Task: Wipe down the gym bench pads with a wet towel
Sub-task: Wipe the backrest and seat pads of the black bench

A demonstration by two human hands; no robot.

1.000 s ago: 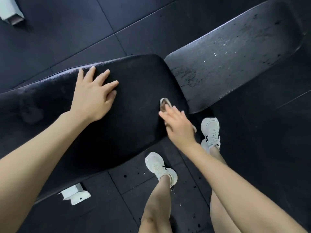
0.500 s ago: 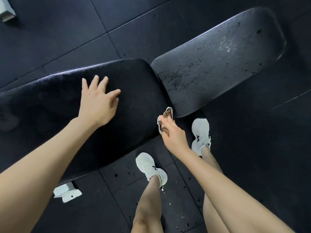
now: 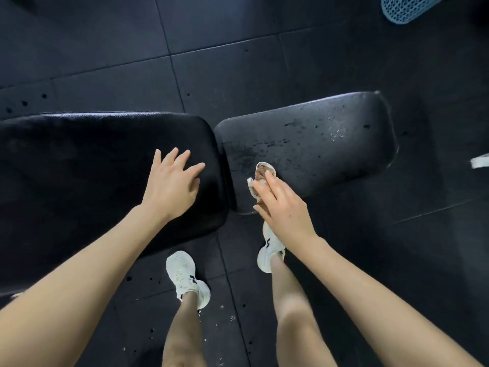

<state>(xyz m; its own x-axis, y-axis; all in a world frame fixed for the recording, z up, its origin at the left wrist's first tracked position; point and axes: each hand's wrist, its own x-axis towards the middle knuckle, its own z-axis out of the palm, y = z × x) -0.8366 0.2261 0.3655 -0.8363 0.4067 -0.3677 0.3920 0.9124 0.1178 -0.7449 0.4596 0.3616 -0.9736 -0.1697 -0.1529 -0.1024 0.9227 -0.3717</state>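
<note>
Two black bench pads lie side by side. The long glossy pad (image 3: 92, 165) fills the left; my left hand (image 3: 173, 185) rests flat on its right end with fingers spread. The shorter pad (image 3: 317, 144) on the right looks dull, with dark specks and pale spots. My right hand (image 3: 280, 207) presses a small white towel (image 3: 260, 172), stained brown, onto the short pad's near left corner. Most of the towel is hidden under my fingers.
Dark rubber floor tiles surround the bench. My two legs in white sneakers (image 3: 188, 278) stand just in front of the pads. A blue mesh basket (image 3: 404, 7) sits at the top right. A white object (image 3: 480, 162) shows at the right edge.
My right hand carried the towel from the long pad's near corner across the gap onto the short pad. My left hand slid toward the long pad's right end. The view shifted right.
</note>
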